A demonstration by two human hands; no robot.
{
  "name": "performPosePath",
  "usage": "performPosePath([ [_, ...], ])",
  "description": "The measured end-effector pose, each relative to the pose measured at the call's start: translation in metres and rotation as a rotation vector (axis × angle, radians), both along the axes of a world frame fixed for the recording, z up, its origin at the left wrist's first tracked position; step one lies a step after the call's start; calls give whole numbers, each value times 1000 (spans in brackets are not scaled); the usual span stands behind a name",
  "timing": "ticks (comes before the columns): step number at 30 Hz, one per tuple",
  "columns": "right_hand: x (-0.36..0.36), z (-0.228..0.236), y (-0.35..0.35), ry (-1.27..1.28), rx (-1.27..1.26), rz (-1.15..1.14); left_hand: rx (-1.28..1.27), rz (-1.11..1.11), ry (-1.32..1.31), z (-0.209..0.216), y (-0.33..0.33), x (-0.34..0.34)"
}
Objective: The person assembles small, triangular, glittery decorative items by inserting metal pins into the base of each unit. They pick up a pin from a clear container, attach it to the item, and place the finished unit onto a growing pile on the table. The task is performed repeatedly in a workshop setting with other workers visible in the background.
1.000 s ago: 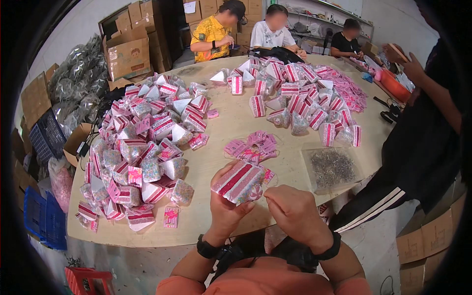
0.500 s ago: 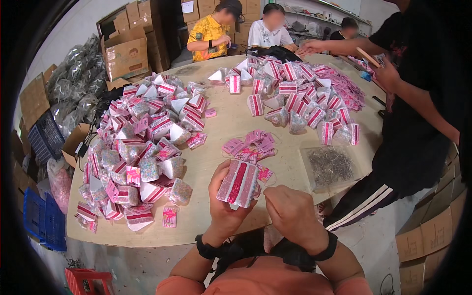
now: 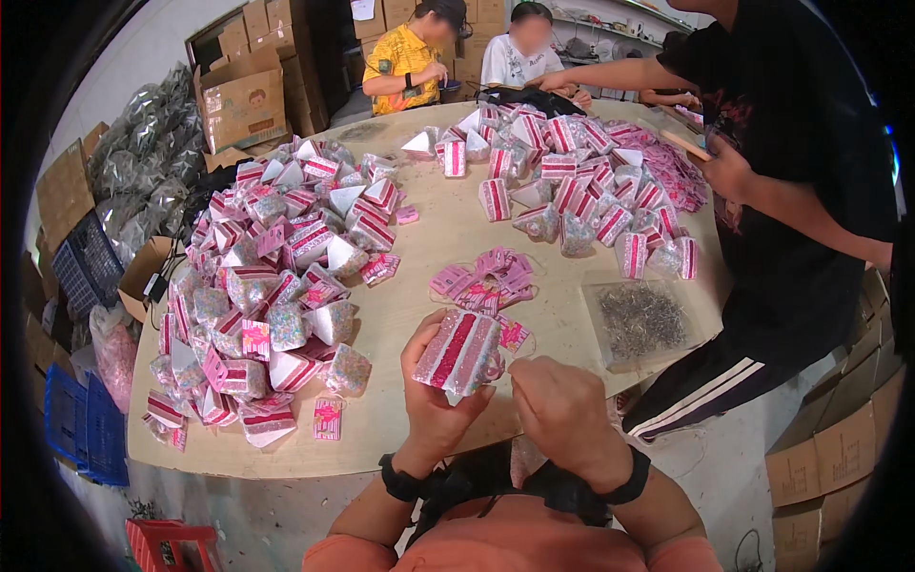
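Observation:
My left hand [image 3: 431, 418] grips a cake-slice ornament [image 3: 461, 351] from below and the side. The slice has glittery pink layers, a dark pink stripe, and whitish bands. Close to its right side, my right hand [image 3: 564, 408] is closed in a pinch, thumb against fingers. Whatever sits in that pinch is too small to make out. Just beyond the ornament, several pink printed tags [image 3: 484, 276] with thin loops lie on the table, and one more tag [image 3: 513, 334] is beside the slice.
A big heap of cake-slice ornaments [image 3: 286, 257] covers the table's left; another heap [image 3: 572, 181] lies far right, by loose pink tags [image 3: 667, 172]. A shallow tray [image 3: 593, 319] holds small metal pieces. A person in black [image 3: 791, 143] leans in at right; others sit at the far side.
The ornament has turned and tilted in my left hand. My right hand stays almost in place beside it. The person in black has leaned further over the table, an arm stretched leftward.

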State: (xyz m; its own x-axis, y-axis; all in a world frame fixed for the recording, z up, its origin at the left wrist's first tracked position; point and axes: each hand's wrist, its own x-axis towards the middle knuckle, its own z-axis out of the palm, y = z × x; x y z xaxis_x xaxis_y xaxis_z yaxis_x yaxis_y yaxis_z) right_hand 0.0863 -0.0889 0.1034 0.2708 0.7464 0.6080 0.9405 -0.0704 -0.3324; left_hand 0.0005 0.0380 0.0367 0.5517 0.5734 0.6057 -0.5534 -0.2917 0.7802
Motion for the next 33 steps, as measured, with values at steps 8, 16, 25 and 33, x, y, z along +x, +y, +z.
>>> performPosePath([
  [8, 4, -1, 3, 33, 67, 19, -634, -397, -251, 3, -1, 3],
  [16, 5, -1, 2, 7, 35, 14, -891, -603, -138, 1, -5, 2],
  [25, 8, 5, -3, -12, 3, 22, -787, -659, 40, 8, -8, 0],
  [33, 6, 6, -4, 5, -31, 11, -636, -361, -29, 7, -14, 6],
])
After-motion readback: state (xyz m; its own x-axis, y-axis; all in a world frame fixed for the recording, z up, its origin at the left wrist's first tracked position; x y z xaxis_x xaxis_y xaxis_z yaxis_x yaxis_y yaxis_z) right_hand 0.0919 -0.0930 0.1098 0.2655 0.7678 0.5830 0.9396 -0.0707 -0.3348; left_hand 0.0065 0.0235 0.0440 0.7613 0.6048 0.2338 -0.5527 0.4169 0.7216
